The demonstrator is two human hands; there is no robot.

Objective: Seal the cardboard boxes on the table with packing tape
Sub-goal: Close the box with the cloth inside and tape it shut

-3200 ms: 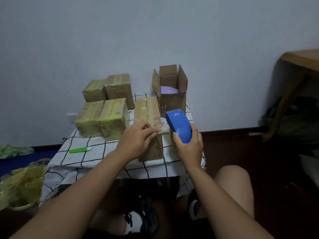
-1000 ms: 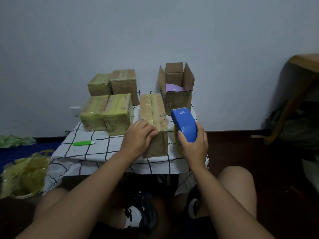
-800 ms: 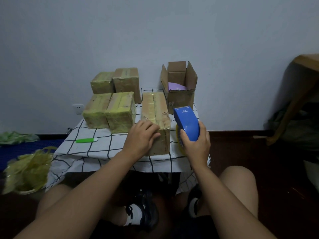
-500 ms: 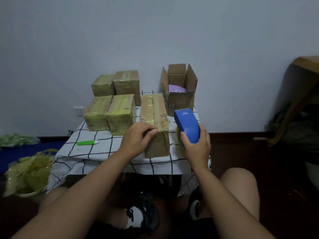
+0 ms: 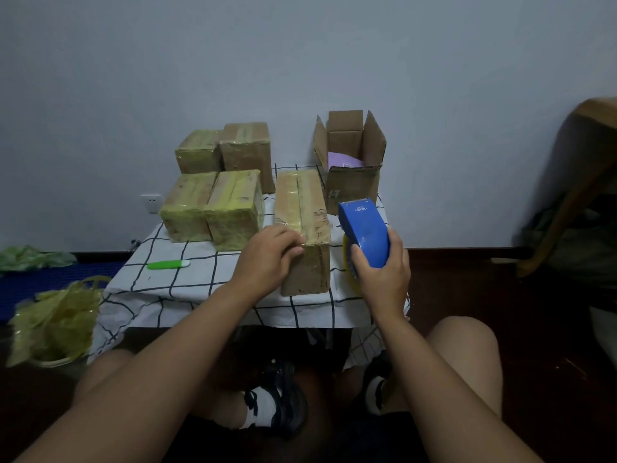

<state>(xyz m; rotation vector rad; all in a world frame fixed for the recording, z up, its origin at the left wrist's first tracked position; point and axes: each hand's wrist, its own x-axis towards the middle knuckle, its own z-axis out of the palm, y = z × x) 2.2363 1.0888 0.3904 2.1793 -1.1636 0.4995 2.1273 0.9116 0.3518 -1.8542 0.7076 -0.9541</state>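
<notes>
Cardboard box (image 5: 302,228), long and narrow, lies end-on between both hands, its near end just short of the front edge of the bench (image 5: 187,292), with only a thin strip of checked cloth left ahead of the drop. Left hand (image 5: 267,259) is pressed against the box's near left top corner, fingers curled over the taped edge and gripping it. Right hand (image 5: 380,272) sits just off the box's right side, not touching it, wrapped firmly round the blue tape dispenser (image 5: 364,233), which tilts up and away with its yellowish roll showing beneath. That right hand is right at the bench's right front corner, so there is little surface beyond it. Past the dispenser, the open box (image 5: 350,165) stands with flaps up and something purple inside, close behind the long box's far right end. Out beyond the left hand, two wrapped boxes (image 5: 213,208) sit side by side, near the long box with a narrow gap between, and two more (image 5: 227,152) stand behind those by the wall. Left of the left hand there is bare cloth, with a green pen-like item (image 5: 168,264) lying on it, well apart from the boxes.
</notes>
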